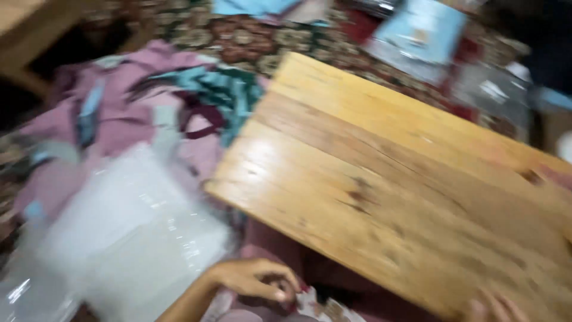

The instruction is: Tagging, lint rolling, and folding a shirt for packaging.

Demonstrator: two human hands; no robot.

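fingertips of the right hand (491, 307) rest on the near edge of a stiff, heavy-looking wooden board (393, 179); left hand (256, 279) curls, pinching patterned cloth (310, 307).

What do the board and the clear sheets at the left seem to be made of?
The board looks like varnished wood: plank seams, grain, dark knots and a glossy sheen. The clear sheets look like thin plastic film, translucent with bright glints, though blur leaves this uncertain.
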